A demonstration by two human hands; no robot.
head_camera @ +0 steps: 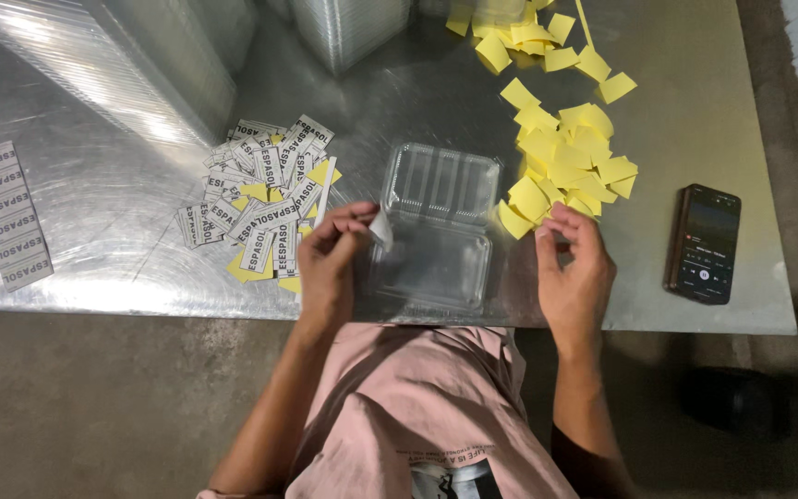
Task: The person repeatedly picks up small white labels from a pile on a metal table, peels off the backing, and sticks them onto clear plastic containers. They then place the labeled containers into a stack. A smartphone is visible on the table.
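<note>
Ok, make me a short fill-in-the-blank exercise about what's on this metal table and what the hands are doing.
1. The left hand holds a small white ____.
2. The open clear plastic clamshell container lies ____ the two hands.
3. The cut paper pieces beside the right hand are ____.
4. The smartphone lies to the ____ of the right hand.

Missing words: label; between; yellow; right

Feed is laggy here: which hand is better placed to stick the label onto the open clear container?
Left, probably. The left hand already pinches a small white label at the clear container's edge; the right hand is by the yellow backing papers.
</note>
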